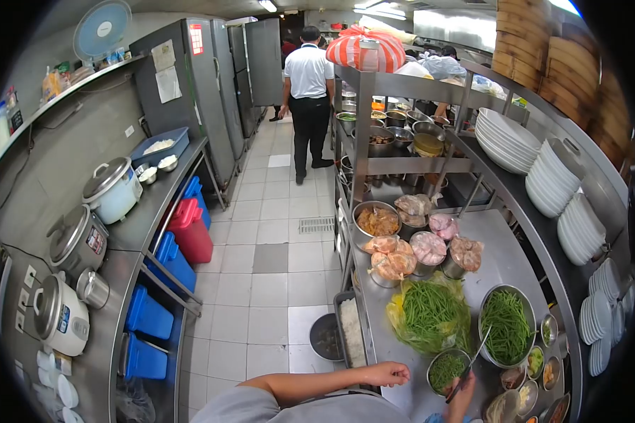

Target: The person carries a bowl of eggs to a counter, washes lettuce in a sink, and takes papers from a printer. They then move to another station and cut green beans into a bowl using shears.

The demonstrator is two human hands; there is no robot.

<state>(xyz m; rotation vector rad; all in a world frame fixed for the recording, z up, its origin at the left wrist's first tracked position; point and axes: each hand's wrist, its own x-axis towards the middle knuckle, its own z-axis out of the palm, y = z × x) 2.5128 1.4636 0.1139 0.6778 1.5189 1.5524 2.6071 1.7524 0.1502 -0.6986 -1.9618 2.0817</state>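
Observation:
My left hand [386,374] is held out over the near edge of the steel counter, its fingers curled into a loose fist with nothing visible in it. Beside a metal bowl of finely chopped greens [446,371], my right hand [461,396] is closed around a long, thin utensil with a dark handle [480,344]. Its pale, narrow end points up toward a larger bowl of cut green stalks [507,326]. Farther back lies an open plastic bag of long green vegetables [430,314].
Containers with bagged food [393,262] stand behind the greens; small ingredient bowls [535,361] sit at right. White plates [506,141] line the curved shelf. A person [309,77] in a white shirt stands in the tiled aisle. Rice cookers [62,315] and blue bins [148,314] are left.

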